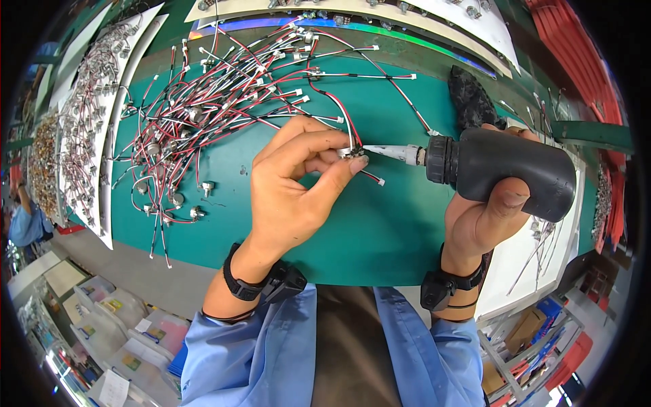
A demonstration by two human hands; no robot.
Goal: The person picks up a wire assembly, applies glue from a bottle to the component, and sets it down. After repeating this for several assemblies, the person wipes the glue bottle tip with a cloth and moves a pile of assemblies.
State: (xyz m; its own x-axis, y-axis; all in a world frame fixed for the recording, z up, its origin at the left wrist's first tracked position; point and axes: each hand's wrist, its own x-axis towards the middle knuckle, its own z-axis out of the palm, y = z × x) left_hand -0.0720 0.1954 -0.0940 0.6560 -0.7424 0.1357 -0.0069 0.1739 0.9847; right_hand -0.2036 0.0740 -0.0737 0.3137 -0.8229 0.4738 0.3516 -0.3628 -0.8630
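Observation:
Between the thumb and fingers of my left hand (pixel 295 180) is a small metal potentiometer (pixel 346 153) with red, white and black wires running up from it. My right hand (pixel 485 220) is wrapped round a black squeeze bottle (pixel 515 169), which lies tilted nearly sideways. Its grey tapered nozzle (pixel 397 153) points left, with the tip at the wired side of the potentiometer. Whether any liquid comes out is too small to tell. A tangled pile of wired potentiometers (pixel 224 102) with white plugs spreads over the green mat (pixel 339 251), beyond and left of my left hand.
White boards (pixel 95 136) crowded with wired parts stand at the left, and another board (pixel 441 20) lies along the back. A crumpled black cloth (pixel 471 98) is behind the bottle. At the right is a white tray (pixel 519 264) with loose wires. Plastic bins (pixel 129 332) sit lower left.

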